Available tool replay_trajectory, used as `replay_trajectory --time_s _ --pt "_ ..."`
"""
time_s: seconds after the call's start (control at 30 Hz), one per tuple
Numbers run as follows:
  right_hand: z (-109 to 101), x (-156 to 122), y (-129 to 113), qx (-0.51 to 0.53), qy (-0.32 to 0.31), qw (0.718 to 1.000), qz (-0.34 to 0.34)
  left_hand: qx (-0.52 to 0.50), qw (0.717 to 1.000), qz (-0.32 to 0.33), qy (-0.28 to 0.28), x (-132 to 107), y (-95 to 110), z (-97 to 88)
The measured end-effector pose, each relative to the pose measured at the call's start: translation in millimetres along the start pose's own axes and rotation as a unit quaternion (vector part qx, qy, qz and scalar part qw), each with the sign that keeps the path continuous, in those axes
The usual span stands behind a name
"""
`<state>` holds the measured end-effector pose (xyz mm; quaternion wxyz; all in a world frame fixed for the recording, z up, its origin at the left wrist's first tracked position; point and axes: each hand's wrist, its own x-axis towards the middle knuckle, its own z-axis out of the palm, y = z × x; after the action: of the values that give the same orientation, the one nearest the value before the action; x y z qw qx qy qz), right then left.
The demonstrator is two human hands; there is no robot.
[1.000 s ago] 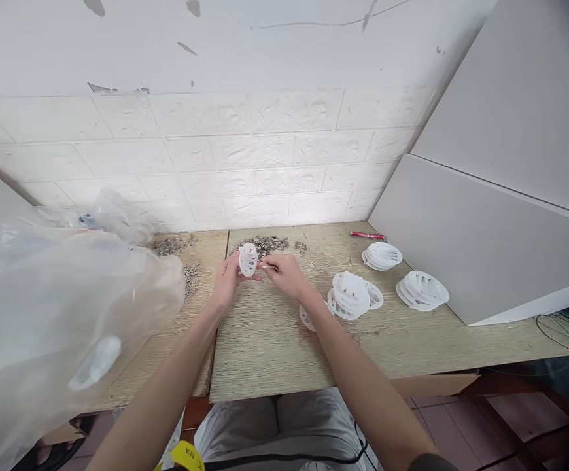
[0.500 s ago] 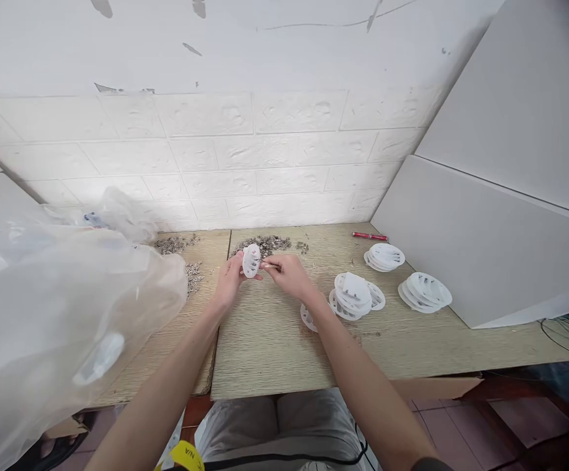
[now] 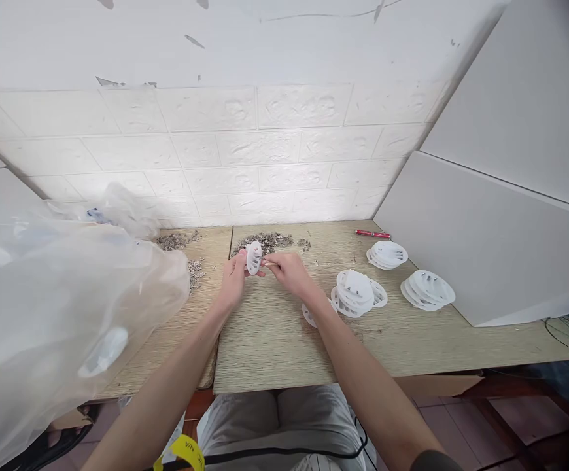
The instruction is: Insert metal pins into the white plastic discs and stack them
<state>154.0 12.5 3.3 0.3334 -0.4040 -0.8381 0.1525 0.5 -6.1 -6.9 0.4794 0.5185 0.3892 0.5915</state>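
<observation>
My left hand (image 3: 236,275) grips a white oval plastic plate (image 3: 254,258) with slots, held upright above the table. At the plate's right edge, my right hand (image 3: 289,271) is closed in a pinch on a thin stick-like tool (image 3: 269,263); its exact kind is too small to make out. Just behind the plate lies a heap of small metal parts (image 3: 269,243). To the right of my right forearm stands a stack of similar white plates (image 3: 354,293). One more plate (image 3: 310,316) is partly hidden under that forearm.
Two further stacks of white plates, one at the back (image 3: 387,255) and one by the grey panel (image 3: 428,290), stand at right. A red pen (image 3: 373,233) lies near the wall. A large translucent plastic bag (image 3: 68,301) covers the left side, beside more metal parts (image 3: 174,241).
The view has shifted slightly. Both hands keep their hold on the plate and the thin tool, with little visible movement.
</observation>
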Motion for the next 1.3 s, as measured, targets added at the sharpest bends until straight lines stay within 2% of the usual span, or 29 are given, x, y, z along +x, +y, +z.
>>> replay_trajectory --time_s 0.33,0.53,0.73,1.03,1.2,1.3 --pt "4.0 0.6 4.1 0.018 0.032 0.999 -0.032 -0.006 1.0 0.0 0.007 -1.5 2.9 3.8" --pt "2.1 1.0 3.5 0.044 0.02 0.998 -0.032 -0.033 0.999 -0.016 0.011 0.8 4.5 0.5" --pt "1.1 1.0 2.6 0.004 -0.002 1.0 -0.01 0.01 1.0 -0.015 0.001 -1.1 1.1 0.7" --pt "0.5 0.8 0.5 -0.047 -0.019 0.999 0.003 0.046 0.999 0.028 0.0 -4.3 -2.6 3.5" --pt "4.1 -0.1 1.4 -0.063 -0.013 0.998 0.001 0.089 0.995 0.044 0.0 -4.9 -4.2 2.6" --pt "5.9 0.5 0.6 -0.041 0.007 0.999 0.003 0.067 0.997 0.034 0.0 -3.6 -2.1 2.5"
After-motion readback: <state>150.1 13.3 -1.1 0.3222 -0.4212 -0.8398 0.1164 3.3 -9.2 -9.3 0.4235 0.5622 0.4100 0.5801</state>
